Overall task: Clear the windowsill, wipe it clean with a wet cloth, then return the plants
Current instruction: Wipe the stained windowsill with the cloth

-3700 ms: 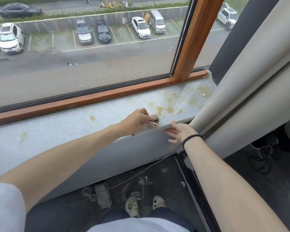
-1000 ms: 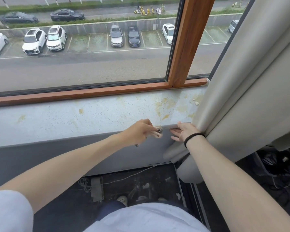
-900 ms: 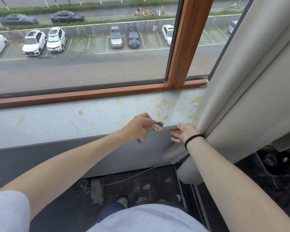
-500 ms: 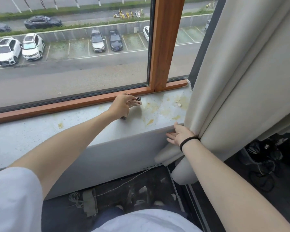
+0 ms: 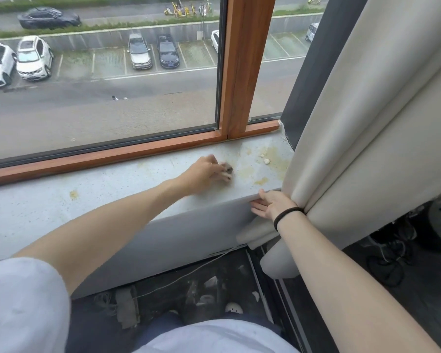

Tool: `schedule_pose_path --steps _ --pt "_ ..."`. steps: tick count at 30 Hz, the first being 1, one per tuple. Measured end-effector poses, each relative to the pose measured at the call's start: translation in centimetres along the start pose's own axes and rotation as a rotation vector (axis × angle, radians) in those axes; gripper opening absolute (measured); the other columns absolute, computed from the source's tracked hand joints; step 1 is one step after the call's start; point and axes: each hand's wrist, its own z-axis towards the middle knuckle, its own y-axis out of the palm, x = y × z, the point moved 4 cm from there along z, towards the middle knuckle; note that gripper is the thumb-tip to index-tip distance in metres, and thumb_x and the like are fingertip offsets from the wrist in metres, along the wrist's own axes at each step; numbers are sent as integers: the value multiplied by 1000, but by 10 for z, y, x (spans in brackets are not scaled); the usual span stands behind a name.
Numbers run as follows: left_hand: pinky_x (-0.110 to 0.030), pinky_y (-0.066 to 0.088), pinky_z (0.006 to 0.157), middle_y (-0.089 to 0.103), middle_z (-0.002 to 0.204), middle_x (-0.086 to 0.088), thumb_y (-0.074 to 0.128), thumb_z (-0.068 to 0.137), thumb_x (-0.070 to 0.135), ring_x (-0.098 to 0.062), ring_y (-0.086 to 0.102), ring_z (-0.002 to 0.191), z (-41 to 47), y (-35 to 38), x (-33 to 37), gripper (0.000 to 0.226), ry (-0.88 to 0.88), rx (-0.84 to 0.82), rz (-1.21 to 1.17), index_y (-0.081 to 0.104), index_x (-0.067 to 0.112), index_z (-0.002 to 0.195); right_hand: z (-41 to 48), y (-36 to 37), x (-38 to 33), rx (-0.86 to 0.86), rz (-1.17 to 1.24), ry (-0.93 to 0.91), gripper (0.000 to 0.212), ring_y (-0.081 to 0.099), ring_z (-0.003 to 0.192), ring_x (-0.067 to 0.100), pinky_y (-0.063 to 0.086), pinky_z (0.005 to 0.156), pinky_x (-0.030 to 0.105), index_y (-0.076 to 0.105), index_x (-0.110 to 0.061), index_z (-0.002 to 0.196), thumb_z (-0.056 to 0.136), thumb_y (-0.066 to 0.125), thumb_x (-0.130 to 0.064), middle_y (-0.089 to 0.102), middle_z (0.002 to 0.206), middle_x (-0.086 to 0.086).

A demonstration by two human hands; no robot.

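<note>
The grey windowsill (image 5: 87,197) runs under the window, with yellow-brown stains (image 5: 250,171) near its right end and one small stain (image 5: 73,194) further left. My left hand (image 5: 204,171) holds a small soiled wad, a cloth (image 5: 227,171) with dark marks, pressed on the sill just left of the stains. My right hand (image 5: 271,203) rests with straight fingers against the sill's front edge, beside the curtain. No plants are in view.
A cream curtain (image 5: 367,123) hangs at the right, covering the sill's end. Two small white crumbs (image 5: 265,160) lie by the stains. The wooden window frame (image 5: 245,64) borders the sill behind. Cables and debris lie on the dark floor (image 5: 189,284) below.
My left hand with the cloth went from the sill's front edge back to the window frame, then forward to mid-sill beside the stains. My right hand stayed at the front edge.
</note>
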Motion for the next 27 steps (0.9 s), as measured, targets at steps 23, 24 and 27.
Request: schedule_pose_path --steps 23,24,27 --pt "-16 37 73 58 107 -15 57 89 -3 -26 56 92 -54 4 35 31 -11 148 -98 65 2 118 2 -10 -1 -90 -126 -11 22 50 125 31 35 104 48 52 -4 115 94 56 -12 52 134 19" --pt "-14 35 72 58 107 -16 55 89 -6 -25 56 91 -48 -2 30 32 -32 178 -95 65 3 118 1 -12 -2 -87 -115 -17 30 50 125 31 35 106 47 49 -5 121 94 57 -13 50 136 19" --pt "-14 33 76 58 109 -19 52 89 -7 -30 57 96 -35 -6 21 31 -72 196 -70 66 1 116 -3 -21 -8 -72 -34 -13 47 51 125 31 36 108 46 41 -5 135 94 57 -21 44 141 20"
